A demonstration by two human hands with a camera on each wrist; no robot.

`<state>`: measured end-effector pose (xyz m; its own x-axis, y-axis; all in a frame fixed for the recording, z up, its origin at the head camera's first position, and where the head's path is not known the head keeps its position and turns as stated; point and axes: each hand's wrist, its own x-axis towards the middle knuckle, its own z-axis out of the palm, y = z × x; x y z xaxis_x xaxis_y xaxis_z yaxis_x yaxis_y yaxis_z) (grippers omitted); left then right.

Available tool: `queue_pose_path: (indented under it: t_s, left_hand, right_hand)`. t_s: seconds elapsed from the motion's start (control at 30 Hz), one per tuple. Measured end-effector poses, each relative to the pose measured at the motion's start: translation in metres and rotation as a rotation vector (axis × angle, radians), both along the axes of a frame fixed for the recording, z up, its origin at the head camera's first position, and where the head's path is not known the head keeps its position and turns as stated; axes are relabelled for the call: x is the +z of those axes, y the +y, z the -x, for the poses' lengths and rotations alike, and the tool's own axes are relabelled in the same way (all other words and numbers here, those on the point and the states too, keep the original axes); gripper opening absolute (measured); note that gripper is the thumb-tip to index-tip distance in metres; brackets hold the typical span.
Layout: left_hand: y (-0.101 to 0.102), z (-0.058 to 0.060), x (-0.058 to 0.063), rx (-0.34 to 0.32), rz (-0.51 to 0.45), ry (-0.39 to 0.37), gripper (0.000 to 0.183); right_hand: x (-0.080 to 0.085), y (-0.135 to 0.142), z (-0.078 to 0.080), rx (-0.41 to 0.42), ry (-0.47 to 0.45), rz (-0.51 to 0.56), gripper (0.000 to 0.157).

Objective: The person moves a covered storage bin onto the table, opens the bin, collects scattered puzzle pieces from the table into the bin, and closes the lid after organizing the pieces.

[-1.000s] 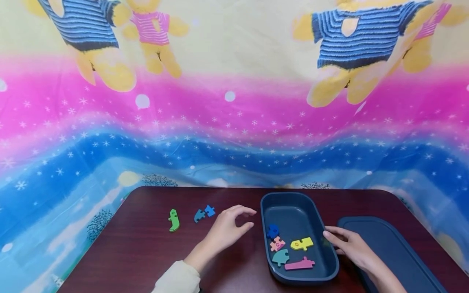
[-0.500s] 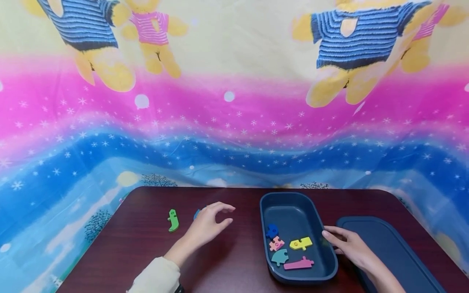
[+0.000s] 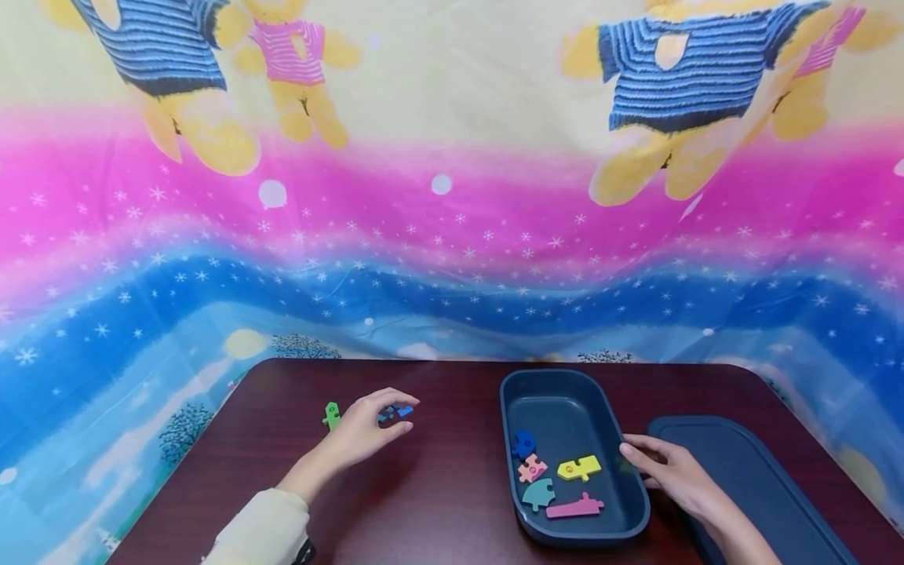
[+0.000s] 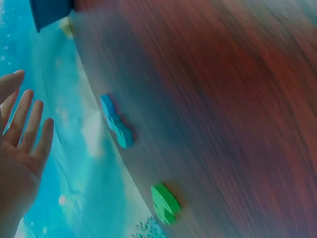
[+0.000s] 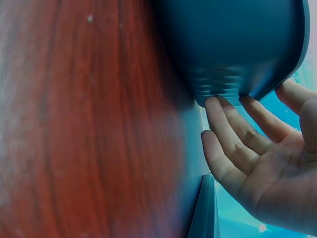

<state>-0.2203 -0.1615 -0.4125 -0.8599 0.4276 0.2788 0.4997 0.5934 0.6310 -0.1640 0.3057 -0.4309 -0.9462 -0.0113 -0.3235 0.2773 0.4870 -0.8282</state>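
My left hand [image 3: 363, 428] hovers over the left of the table, thumb and fingers apart, holding nothing. Between them in the head view show a teal puzzle piece [image 3: 384, 413] and a blue puzzle piece [image 3: 405, 410]. A green puzzle piece [image 3: 332, 414] lies just left, partly hidden behind the hand. In the left wrist view my spread fingers are apart from these pieces. My right hand [image 3: 671, 475] holds the right side of a dark blue-grey box [image 3: 586, 400], thumb at the rim and bent fingertips against the outer wall. Inside lie several puzzle pieces, among them a yellow puzzle piece [image 3: 579, 468] and a pink puzzle piece [image 3: 575, 507].
A flat dark lid [image 3: 749, 471] lies right of the box, under my right forearm in the head view. The dark red-brown table [image 3: 452, 486] ends at a printed cloth [image 3: 452, 235] hanging behind it.
My left hand has moved left from beside the box to the loose puzzle pieces, and now partly covers the green one. The right hand and the box have stayed in place.
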Motion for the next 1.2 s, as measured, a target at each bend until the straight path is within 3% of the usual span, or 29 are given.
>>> queue_pose_path:
  t_s: [0.43, 0.57, 0.8, 1.2]
  left_hand:
    - [-0.035, 0.001, -0.006, 0.062, 0.098, -0.020, 0.040]
    - [-0.044, 0.002, -0.007, 0.076, 0.090, -0.024, 0.038]
    - [-0.061, 0.007, -0.014, 0.128, 0.093, -0.102, 0.037]
    - [-0.084, 0.012, -0.019, 0.191, 0.134, -0.118, 0.040]
  right_hand:
    - [0.002, -0.001, -0.001, -0.009, -0.010, -0.010, 0.079]
    - [0.002, -0.001, 0.000, -0.008, -0.011, -0.009, 0.077]
    - [0.002, -0.001, 0.001, -0.003, 0.000, -0.005, 0.074]
    - [0.001, -0.003, 0.000, -0.016, -0.003, -0.009, 0.074]
